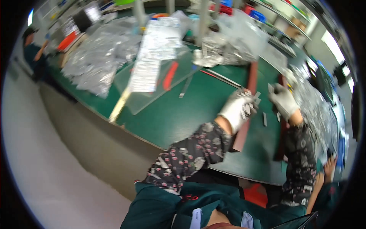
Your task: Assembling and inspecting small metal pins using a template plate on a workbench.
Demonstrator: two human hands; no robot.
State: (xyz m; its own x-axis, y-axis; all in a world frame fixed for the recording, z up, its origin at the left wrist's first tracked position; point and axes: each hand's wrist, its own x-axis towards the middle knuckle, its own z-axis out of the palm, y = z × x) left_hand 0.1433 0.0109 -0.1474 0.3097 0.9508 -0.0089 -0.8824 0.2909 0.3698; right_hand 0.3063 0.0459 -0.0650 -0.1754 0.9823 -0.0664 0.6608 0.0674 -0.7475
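White work gloves cover both of my hands. My left hand [233,108] is closed around several small flat metal pieces [248,110], just over a long reddish-brown bar [241,139] lying on the green table. To its right, my right hand [285,100] pinches what looks like a small grey metal piece [271,88], a little blurred. This hand is above a second reddish-brown bar [281,143], which it and its sleeve partly cover. Between the two bars a loose metal strip [265,119] lies on the table, and another small piece [278,116] is beside the second bar.
Clear plastic bags are heaped at the far left [95,53] and along the right [310,103]. Printed sheets [146,72] lie on a transparent panel beside a red strip [170,76] and a steel ruler [186,87]. One person [34,51] stands far left; another's hand [329,166] shows at right.
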